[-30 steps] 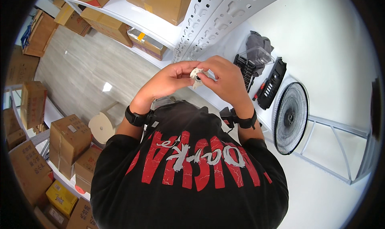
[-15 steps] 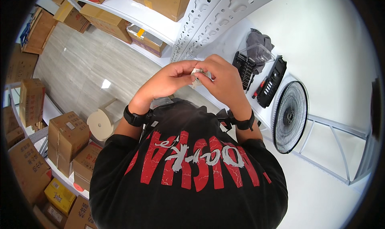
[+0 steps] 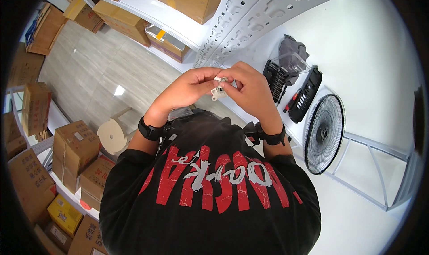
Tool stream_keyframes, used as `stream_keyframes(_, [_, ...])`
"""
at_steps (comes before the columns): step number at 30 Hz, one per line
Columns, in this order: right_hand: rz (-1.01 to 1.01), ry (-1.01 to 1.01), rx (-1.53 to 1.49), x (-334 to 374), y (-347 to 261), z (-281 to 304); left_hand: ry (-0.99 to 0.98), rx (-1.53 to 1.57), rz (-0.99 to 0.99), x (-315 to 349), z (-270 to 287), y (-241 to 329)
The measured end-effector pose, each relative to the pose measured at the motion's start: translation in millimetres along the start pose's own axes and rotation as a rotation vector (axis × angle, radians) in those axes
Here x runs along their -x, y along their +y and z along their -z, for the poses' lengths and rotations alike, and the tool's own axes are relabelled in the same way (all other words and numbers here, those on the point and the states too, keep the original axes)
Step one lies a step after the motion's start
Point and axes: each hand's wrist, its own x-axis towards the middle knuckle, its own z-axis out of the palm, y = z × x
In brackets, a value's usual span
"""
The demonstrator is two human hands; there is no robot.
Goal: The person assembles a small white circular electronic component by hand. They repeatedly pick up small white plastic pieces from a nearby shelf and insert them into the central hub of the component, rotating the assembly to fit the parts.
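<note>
Between my two hands, in front of my chest, is a small off-white plastic part point(image 3: 218, 93) with a rounded tab and a dark opening. Its upper portion is partly covered by my fingers. My left hand point(image 3: 194, 86) pinches it from the left with thumb and bent fingers. From the right, my right hand point(image 3: 248, 86) closes on the same part, the thumb against its face. The hands nearly touch at the fingertips. Each wrist wears a black strap. What the fingertips do behind the part is hidden.
On the white shelf at right lie a dark grey cloth bundle point(image 3: 292, 54), black slotted plastic parts point(image 3: 305, 95) and a round black fan grille point(image 3: 324, 134). A perforated metal upright point(image 3: 250, 16) rises ahead. Cardboard boxes point(image 3: 77, 150) fill racks at left; a cream roll point(image 3: 111, 136) is nearby.
The off-white part has turned between my fingers, so its lower tab and dark opening now show. Both hands keep their grip. The view has shifted slightly.
</note>
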Motion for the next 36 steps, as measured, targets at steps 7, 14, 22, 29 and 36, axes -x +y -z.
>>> stream_keyframes(7, [0.028,0.048,-0.037,0.2,-2.1,12.2,0.037,0.053,0.034,2.5,3.9,3.9])
stream_keyframes(14, [0.11,0.024,0.028,-1.5,-5.6,8.0,0.006,0.008,0.009,6.1,6.6,5.1])
stream_keyframes(22, [0.154,0.005,0.071,-9.9,-2.5,-1.5,0.013,0.048,0.024,8.4,3.4,-1.2])
stream_keyframes(29, [-0.007,-0.046,-0.115,-10.4,-0.6,-2.0,-0.009,0.053,-0.012,8.1,0.4,0.0])
stream_keyframes(36, [0.0,-0.013,-0.256,-7.5,6.2,-0.6,-0.029,0.083,0.011,7.2,-4.7,9.4])
